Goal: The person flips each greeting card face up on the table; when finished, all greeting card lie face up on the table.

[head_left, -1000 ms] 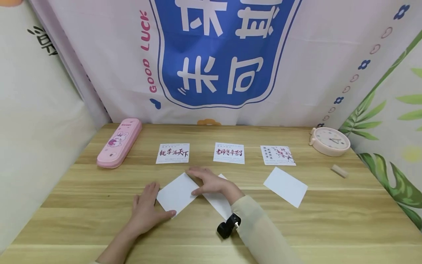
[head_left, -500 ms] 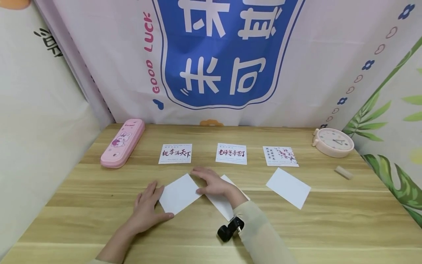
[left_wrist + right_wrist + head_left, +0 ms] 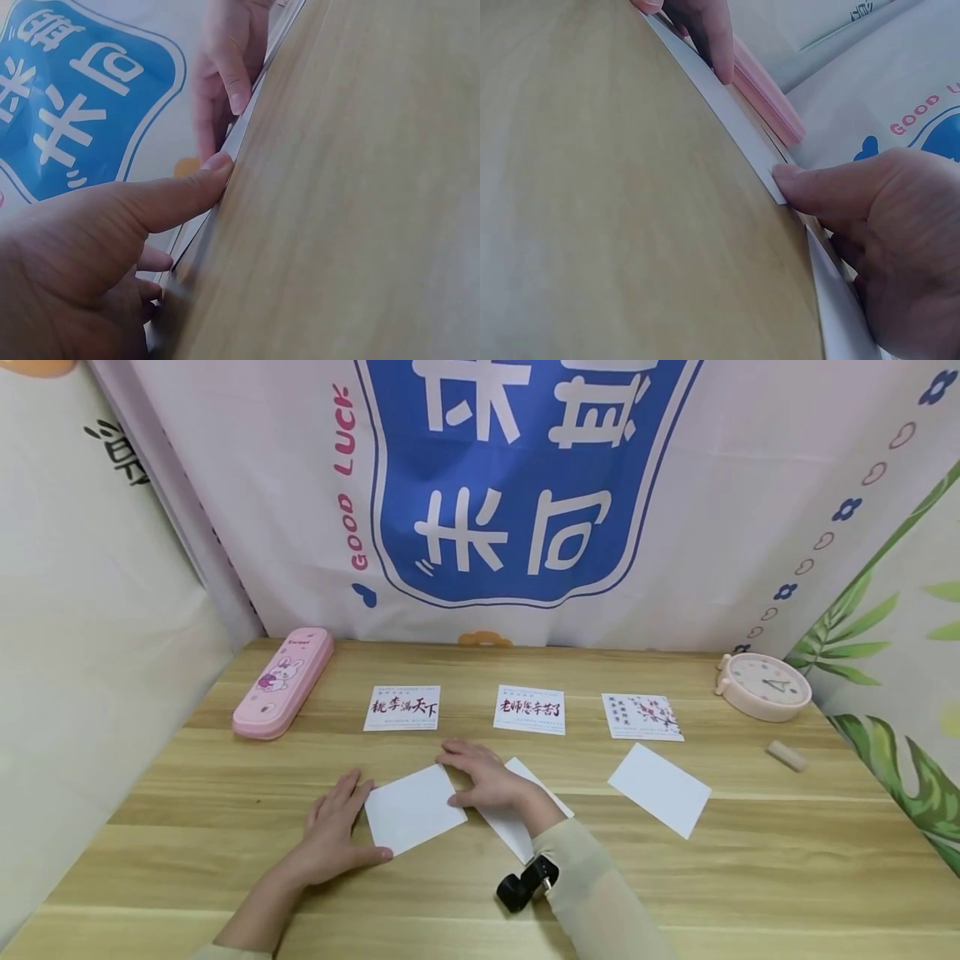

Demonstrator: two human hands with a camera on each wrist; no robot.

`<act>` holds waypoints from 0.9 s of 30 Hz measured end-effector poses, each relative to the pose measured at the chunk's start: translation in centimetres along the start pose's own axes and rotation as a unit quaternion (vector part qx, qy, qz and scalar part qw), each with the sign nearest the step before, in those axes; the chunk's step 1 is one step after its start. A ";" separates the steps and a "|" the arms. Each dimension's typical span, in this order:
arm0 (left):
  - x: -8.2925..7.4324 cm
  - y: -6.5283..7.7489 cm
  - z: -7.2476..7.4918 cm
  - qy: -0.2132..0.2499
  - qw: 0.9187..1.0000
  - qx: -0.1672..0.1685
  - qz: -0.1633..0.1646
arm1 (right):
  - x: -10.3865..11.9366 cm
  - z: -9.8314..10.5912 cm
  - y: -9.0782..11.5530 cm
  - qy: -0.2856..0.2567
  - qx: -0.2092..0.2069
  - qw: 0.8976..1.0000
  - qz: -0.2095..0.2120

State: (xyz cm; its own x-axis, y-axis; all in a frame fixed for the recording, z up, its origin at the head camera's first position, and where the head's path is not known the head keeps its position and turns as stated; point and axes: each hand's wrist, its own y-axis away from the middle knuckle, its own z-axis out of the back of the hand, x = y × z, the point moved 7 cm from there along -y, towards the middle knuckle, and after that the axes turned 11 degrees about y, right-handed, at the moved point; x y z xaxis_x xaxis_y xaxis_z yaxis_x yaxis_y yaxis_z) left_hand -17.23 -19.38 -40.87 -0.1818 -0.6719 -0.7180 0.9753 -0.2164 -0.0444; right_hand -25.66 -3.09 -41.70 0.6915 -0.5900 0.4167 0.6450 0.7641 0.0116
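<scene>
A blank white card [image 3: 416, 810] lies on the wooden table between my two hands. My left hand [image 3: 333, 835] is at its left side, fingers near the upper left corner and thumb at the lower left one. In the left wrist view the left thumb [image 3: 180, 196] touches the card's edge. On the other side, my right hand [image 3: 483, 777] touches the right edge with thumb and fingers apart; its thumb [image 3: 829, 184] lies on the card near a corner in the right wrist view. A second blank card [image 3: 510, 833] is partly hidden under the right hand and wrist.
Three printed cards, left [image 3: 402, 708], middle [image 3: 529, 710] and right [image 3: 642, 717], form a row behind. Another blank card [image 3: 660, 789] lies to the right. A pink pencil case [image 3: 283, 683], a round clock [image 3: 765, 687] and a small wooden stick [image 3: 787, 756] are near the sides.
The blank card between my hands has turned clockwise, its upper right corner now lower. Both hands stay at its sides with only slight movement. The head view has shifted a little.
</scene>
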 end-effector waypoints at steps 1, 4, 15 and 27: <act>0.0 0.0 0.1 0.001 1.000 -0.003 0.001 | 0.0 0.0 0.0 0.000 0.000 1.000 -0.001; 0.1 -0.1 0.2 0.003 1.000 -0.013 0.003 | 0.1 0.1 0.0 -0.002 -0.001 1.000 -0.003; 0.6 -0.3 0.5 -0.001 0.999 -0.035 0.023 | 0.1 0.3 -0.1 0.005 -0.009 1.000 -0.010; 0.7 -0.2 0.6 0.015 0.998 -0.053 0.026 | 0.4 0.3 0.1 0.003 -0.016 1.000 0.004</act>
State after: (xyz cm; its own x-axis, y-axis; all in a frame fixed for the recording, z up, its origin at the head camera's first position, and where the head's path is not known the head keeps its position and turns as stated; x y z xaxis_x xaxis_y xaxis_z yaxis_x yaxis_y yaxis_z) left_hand -17.67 -20.22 -40.88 -0.1275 -0.6588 -0.7414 0.9915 -0.1038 -0.0784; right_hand -25.44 -3.21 -41.25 0.6982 -0.5865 0.4104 0.6499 0.7598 -0.0197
